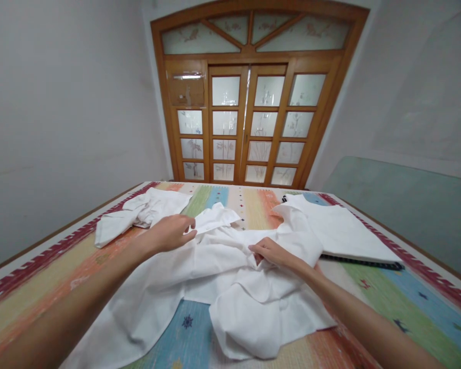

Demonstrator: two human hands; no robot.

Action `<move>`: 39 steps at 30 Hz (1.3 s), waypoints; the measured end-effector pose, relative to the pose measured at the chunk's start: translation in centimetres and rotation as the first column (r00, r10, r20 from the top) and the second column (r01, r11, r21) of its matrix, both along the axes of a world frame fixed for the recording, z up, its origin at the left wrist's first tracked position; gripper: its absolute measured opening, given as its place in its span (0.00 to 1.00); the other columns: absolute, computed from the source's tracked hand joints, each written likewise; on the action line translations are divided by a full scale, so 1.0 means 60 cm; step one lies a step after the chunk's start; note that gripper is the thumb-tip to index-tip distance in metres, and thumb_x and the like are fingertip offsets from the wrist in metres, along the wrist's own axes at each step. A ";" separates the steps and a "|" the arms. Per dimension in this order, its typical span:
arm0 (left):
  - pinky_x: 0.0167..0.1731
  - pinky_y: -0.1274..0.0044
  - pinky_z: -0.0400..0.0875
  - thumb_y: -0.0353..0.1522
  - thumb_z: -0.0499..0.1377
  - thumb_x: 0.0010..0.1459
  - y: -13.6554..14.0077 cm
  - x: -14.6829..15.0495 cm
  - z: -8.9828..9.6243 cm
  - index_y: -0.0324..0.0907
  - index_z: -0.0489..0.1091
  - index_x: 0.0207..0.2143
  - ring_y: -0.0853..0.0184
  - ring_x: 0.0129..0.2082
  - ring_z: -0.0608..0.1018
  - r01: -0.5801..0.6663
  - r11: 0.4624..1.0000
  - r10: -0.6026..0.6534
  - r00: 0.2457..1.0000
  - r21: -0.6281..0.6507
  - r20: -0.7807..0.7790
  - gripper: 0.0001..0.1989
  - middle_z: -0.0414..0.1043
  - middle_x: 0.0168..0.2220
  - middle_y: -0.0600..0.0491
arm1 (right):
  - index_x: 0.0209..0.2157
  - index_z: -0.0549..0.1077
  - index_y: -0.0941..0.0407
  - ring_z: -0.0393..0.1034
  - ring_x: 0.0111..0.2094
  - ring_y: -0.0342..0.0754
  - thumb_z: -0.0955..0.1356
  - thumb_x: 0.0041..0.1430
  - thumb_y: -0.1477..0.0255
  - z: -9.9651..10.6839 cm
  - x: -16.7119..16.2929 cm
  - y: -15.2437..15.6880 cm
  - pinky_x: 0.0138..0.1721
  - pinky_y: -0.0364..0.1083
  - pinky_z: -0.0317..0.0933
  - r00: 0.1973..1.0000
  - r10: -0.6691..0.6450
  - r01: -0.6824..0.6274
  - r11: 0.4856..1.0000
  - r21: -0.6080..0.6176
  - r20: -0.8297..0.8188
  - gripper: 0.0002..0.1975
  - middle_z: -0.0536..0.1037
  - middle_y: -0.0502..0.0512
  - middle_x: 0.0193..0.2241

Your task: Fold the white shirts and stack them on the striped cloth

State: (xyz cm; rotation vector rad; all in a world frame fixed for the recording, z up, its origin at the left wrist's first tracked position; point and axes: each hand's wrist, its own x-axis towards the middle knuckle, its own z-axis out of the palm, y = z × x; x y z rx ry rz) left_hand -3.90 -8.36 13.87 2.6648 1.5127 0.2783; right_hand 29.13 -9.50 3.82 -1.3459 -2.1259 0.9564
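Observation:
A white shirt [215, 256] lies rumpled across the middle of the table, its collar [217, 218] towards the far side. Beside the collar is my left hand [174, 231], fingers curved and the thumb apart from them, with nothing visible between. My right hand [268, 251] pinches a fold of the shirt right of its middle. Loose cloth hangs in creases around that grip, and one sleeve-like part spreads towards the near left. Part of the shirt by my right hand overlaps or touches the folded white garment; where one ends is hard to tell.
A folded white garment [349, 230] lies at the right over dark cloth [363, 262]. Another white garment [149, 207] sits crumpled at the far left. A striped, colourful cloth [372, 287] covers the table. Beyond stand wooden doors [246, 123]; a pale green panel [407, 205] is at right.

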 end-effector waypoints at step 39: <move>0.32 0.76 0.63 0.38 0.52 0.55 0.166 -0.125 -0.076 0.43 0.63 0.21 0.65 0.29 0.70 -0.748 0.663 0.499 0.449 0.007 0.741 0.13 0.67 0.23 0.55 | 0.33 0.77 0.59 0.72 0.35 0.50 0.65 0.59 0.72 0.033 0.033 0.029 0.32 0.42 0.55 0.749 -0.224 0.046 0.956 0.289 0.624 0.09 0.80 0.62 0.36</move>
